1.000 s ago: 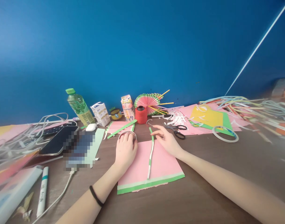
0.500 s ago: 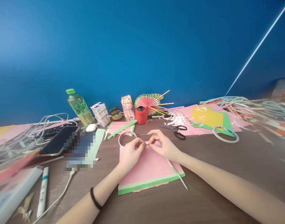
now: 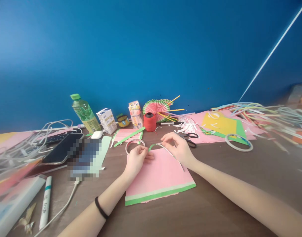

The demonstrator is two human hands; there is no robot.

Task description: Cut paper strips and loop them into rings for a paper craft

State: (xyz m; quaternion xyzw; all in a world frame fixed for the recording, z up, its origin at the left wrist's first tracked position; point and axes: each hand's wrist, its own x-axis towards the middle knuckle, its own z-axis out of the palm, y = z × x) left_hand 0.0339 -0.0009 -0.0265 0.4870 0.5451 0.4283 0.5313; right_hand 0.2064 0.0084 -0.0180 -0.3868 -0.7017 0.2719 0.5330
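"Strip near mid-frame: which hand has it?"

"Both. The left hand pinches its green end; the right hand grips it slightly to the right, fingertips together."

"Why two grips?"

"Probably because something so thin would curl if held at one point."

"And the rest of it?"

"A pale tail slants beneath the right hand toward lower right, over the pink sheet; whether they touch, I cannot tell."

"That tape ring?"

"Just above the left hand in frame, perhaps kept within easy reach."
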